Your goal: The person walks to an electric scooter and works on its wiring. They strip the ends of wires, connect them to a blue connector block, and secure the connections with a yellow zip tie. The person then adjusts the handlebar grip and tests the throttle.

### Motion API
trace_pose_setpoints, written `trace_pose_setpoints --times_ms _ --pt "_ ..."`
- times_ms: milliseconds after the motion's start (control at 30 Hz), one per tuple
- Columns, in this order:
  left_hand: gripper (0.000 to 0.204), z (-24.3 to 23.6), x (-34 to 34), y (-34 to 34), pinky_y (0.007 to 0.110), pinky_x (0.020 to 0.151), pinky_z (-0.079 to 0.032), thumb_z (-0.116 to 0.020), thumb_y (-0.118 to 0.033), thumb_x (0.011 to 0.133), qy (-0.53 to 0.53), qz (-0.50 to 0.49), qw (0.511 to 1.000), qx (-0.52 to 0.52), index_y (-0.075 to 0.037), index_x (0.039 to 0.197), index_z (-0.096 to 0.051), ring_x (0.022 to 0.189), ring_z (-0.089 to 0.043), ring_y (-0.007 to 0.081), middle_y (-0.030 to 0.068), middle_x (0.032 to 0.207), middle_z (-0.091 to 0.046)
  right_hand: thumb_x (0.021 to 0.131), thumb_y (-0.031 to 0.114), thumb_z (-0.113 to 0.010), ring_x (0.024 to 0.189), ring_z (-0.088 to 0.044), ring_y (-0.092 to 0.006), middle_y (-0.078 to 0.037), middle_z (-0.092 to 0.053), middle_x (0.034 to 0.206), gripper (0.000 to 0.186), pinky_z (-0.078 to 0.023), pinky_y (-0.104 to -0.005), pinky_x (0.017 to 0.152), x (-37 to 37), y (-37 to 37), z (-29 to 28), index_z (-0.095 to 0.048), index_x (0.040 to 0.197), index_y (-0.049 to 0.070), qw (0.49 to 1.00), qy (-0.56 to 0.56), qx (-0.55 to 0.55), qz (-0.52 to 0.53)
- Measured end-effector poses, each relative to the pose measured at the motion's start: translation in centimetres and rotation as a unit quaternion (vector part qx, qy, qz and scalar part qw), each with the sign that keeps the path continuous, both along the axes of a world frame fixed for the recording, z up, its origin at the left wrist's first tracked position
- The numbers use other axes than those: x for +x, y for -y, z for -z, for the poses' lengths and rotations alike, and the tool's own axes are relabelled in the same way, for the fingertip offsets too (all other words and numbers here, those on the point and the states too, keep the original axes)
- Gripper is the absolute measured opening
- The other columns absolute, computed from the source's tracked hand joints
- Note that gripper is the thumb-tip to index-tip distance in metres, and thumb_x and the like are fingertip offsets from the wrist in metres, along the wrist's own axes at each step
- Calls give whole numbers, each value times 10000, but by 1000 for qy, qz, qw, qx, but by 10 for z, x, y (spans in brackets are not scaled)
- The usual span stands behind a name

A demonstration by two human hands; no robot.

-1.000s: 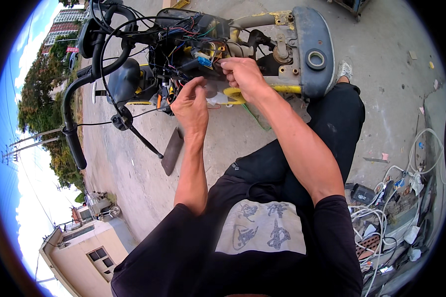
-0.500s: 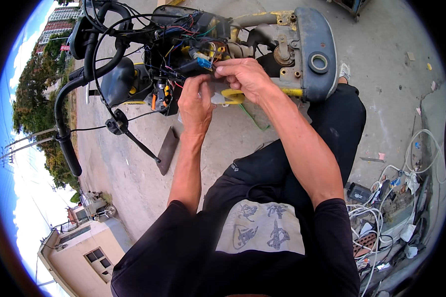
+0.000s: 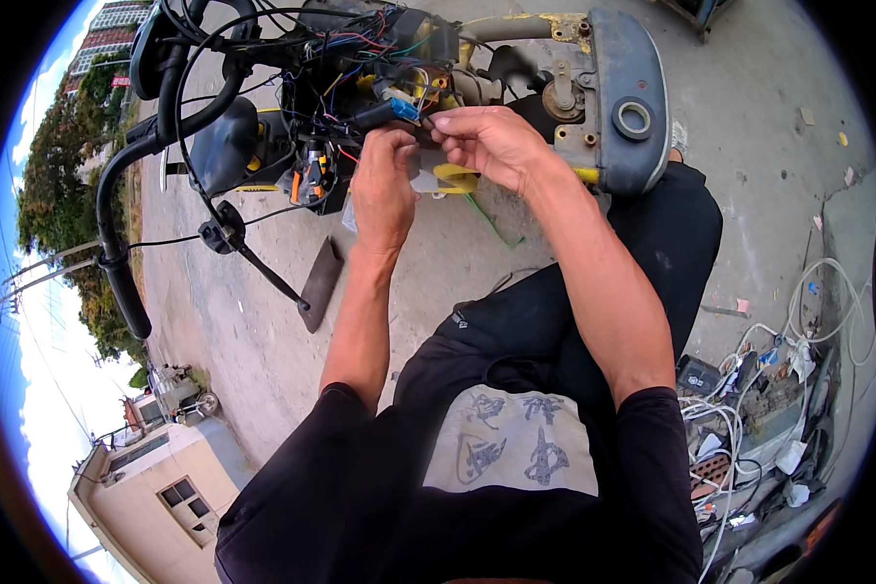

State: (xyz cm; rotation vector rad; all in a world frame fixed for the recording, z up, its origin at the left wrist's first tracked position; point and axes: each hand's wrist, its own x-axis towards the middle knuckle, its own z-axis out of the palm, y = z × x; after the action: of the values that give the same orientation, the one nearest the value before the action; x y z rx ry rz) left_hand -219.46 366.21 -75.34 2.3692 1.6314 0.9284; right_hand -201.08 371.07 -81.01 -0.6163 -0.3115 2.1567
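A stripped scooter or electric bike stands before me, its loose wires (image 3: 360,58) exposed. At a blue connector (image 3: 405,110), my right hand (image 3: 496,146) pinches with thumb and forefinger; a small dark end shows at the tips, too small to name. My left hand (image 3: 383,190) is closed just below, its fingertips against the underside of a black cylindrical part (image 3: 372,118) beside the connector. What the left fingers hold is hidden behind the hand. Orange-and-black tool handles (image 3: 310,177) stick up left of my left hand.
The handlebar (image 3: 117,209) with its grip and cables curves along the left. At the right of the frame is a grey body panel (image 3: 635,92) with a round hole. A dark flat plate (image 3: 321,282) lies on the concrete. White cables and scrap (image 3: 730,419) are heaped at lower right.
My view has shifted slightly, so the handlebar sits a little higher and further left. Both hands stay at the blue connector; the right fingers have moved only slightly against it.
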Motion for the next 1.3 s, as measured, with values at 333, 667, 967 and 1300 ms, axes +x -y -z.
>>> trace_pose_setpoints --times_ms 333,667,967,1300 --pt "105 -10 8 -7 277 782 -563 -643 18 1025 93 -2 993 -74 2 1106 -707 850 -715 144 68 975 -745 970 57 -726 723 -629 -102 -28 -696 902 161 -535 -266 671 -1 -2 -2 -711 1119 0 999 23 2 -29" --pt "95 -18 15 -4 308 769 -575 -685 10 986 20 -32 997 -67 -8 1079 -686 828 -738 178 89 933 -765 941 19 -731 713 -640 -109 -38 -697 907 209 -559 -265 687 -2 -2 1 -706 1142 -32 1000 11 7 -19" --pt "149 -20 13 -6 300 776 -590 -712 13 968 42 -27 994 -95 -11 1064 -602 876 -772 177 100 938 -771 956 35 -755 725 -656 -91 -47 -720 948 236 -583 -210 693 0 1 -9 -705 1172 -46 998 51 18 -13" --pt "155 -14 15 -7 297 744 -597 -723 4 964 25 -24 997 -74 -29 1051 -599 845 -775 179 90 928 -773 926 37 -771 679 -640 -94 -39 -702 859 180 -555 -237 624 -3 1 -8 -736 1078 -51 995 90 34 8"
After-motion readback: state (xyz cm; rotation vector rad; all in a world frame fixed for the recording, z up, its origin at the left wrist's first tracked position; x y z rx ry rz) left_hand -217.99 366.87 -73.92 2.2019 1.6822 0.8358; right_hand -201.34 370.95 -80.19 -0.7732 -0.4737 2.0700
